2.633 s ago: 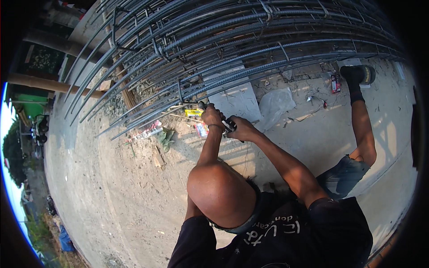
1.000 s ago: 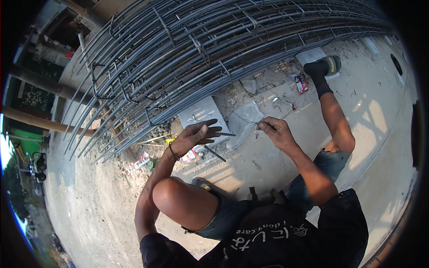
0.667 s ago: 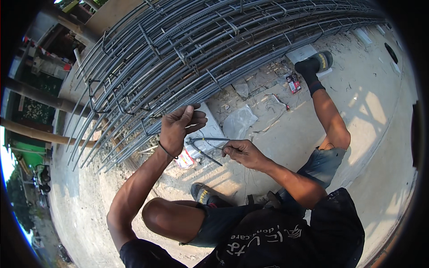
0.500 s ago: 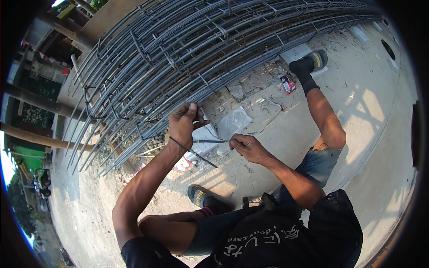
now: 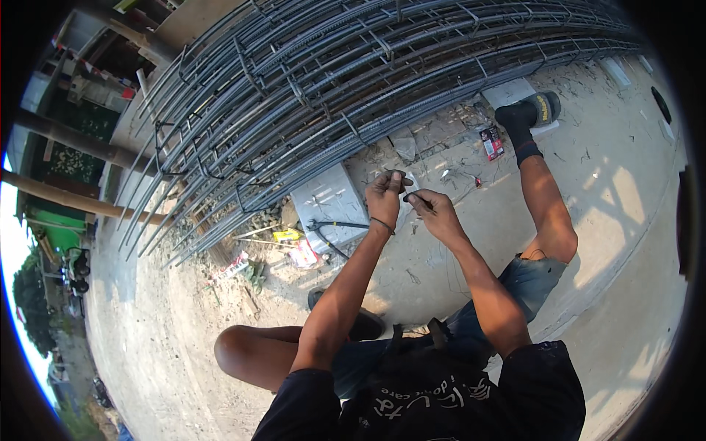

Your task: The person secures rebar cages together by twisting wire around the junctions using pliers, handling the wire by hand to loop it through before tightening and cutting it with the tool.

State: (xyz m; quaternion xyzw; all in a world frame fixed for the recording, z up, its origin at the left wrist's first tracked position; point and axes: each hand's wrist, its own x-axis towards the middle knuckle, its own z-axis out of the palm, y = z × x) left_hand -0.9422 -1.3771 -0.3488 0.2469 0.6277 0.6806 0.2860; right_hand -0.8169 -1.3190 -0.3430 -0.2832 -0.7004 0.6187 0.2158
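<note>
Close together in front of me, both hands are pinched at the fingertips. My left hand [image 5: 384, 195] has thumb and forefinger together on something small and dark, too fine to make out. Just right of it, my right hand [image 5: 435, 213] pinches what looks like thin wire, and fine dark strands trail beneath that hand. A pair of pincers [image 5: 318, 225] with dark handles lies spread on a pale slab [image 5: 312, 197], left of my left wrist. A dark band circles that wrist.
Long bundled rebar cages [image 5: 294, 95] stretch across the far side, their bar ends sticking out left. A red box [image 5: 491, 143] lies near my right foot [image 5: 523, 117]. Yellow and red wrappers [image 5: 303, 253] and stones litter the ground beside the slab. Timber poles [image 5: 81, 198] stand left.
My left hand has moved right and come close to my right hand, uncovering the pincers on the slab. My right hand has shifted right and slightly up. The view has turned a little.
</note>
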